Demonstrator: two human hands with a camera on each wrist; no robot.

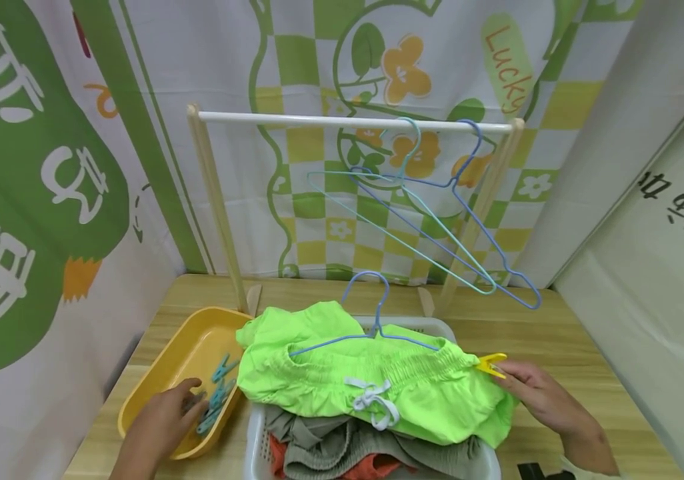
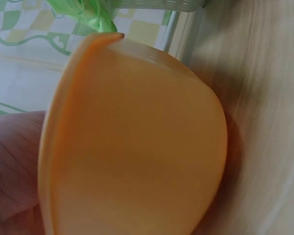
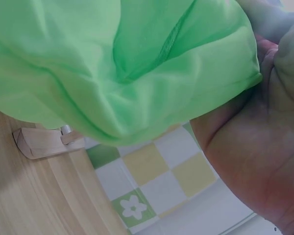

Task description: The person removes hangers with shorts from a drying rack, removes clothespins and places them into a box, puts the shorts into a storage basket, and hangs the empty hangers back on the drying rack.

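Observation:
Bright green shorts (image 1: 438, 400) with a white drawstring lie over a basket, a blue hanger (image 1: 378, 313) set inside their waistband. At the waistband's right end, my right hand (image 1: 543, 393) pinches a yellow clothespin (image 1: 491, 365). Green fabric (image 3: 137, 98) hangs beside that hand (image 3: 255, 142) in the right wrist view. My left hand (image 1: 162, 420) reaches into a yellow basin (image 1: 168, 360), beside several teal clothespins (image 1: 217, 403). Something greyish shows at its fingers; whether they grip it is unclear. In the left wrist view, the basin's wall (image 2: 137, 137) hides most of this hand (image 2: 14, 166).
A light grey basket (image 1: 255, 440) under the shorts holds grey-green (image 1: 342, 453) and rust-red cloth. Behind stands a rack with a white rail (image 1: 306, 121) and wooden posts (image 1: 219, 207). A teal hanger (image 1: 414, 143) and another blue hanger (image 1: 468, 157) hang at its right.

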